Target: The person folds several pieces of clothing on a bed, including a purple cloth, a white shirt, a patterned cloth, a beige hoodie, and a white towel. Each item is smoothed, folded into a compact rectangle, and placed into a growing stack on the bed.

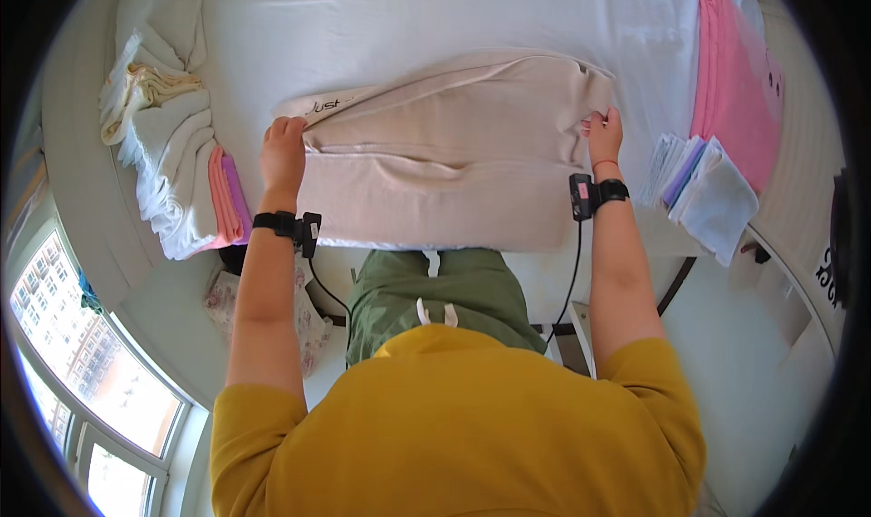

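Observation:
A beige cloth (435,122) lies spread in front of me on the white-sheeted bed (408,20), partly folded over itself. Dark lettering shows on its far left corner, and a long crease runs across its middle. My left hand (283,151) grips the cloth's left edge just below that lettering. At the opposite end, my right hand (603,136) pinches the right edge between thumb and fingers, near a bunched part. The near edge of the cloth hangs at the bed's front edge, close to my legs.
Folded white and cream towels (167,156) lie along the left, beside orange (223,197) and purple cloths (238,194). To the right are a folded pink cloth (738,88) and a stack of small white and lilac cloths (711,187). A window (88,333) is at lower left.

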Demonstrator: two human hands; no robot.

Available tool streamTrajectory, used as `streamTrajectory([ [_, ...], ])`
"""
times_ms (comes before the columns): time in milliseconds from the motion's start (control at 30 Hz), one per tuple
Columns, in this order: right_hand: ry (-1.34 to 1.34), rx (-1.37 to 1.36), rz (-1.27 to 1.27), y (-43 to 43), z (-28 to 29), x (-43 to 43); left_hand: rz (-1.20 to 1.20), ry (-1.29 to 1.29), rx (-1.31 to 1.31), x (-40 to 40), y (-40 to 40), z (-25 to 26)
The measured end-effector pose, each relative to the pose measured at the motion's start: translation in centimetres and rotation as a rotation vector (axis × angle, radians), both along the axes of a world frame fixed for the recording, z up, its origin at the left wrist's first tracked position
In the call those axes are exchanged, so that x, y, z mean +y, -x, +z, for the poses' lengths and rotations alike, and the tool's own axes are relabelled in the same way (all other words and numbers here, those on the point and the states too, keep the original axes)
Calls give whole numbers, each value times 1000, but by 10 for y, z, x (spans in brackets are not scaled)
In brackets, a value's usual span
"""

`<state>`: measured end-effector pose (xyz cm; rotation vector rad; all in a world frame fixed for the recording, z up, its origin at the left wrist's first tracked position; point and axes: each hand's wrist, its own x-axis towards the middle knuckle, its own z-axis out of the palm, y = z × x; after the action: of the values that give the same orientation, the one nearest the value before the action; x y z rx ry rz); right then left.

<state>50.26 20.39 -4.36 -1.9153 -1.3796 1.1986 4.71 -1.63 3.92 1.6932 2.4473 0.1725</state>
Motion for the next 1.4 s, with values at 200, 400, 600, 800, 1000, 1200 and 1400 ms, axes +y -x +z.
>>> streamTrajectory([
  [200, -53, -286, 361, -100, 8, -111, 10, 61, -143, -106, -14, -5],
  [400, 125, -391, 240, -169, -71, -221, -158, 396, -437, -200, -27, -36],
  [600, 226, -467, 310, -90, -29, -205, 147, 331, -567, -175, -46, -59],
  [800, 414, -772, 605, -55, -4, -198, 10, 574, -433, -107, -75, -34],
  [1000, 188, -506, 384, -84, -24, -197, 580, 295, -223, -132, 3, -91],
  [1200, 286, -761, 171, -28, 4, -190, 859, 412, -535, -180, 38, -99],
  [1400, 528, -42, 236, 68, 36, -210, 746, 306, -914, -180, 27, -77],
])
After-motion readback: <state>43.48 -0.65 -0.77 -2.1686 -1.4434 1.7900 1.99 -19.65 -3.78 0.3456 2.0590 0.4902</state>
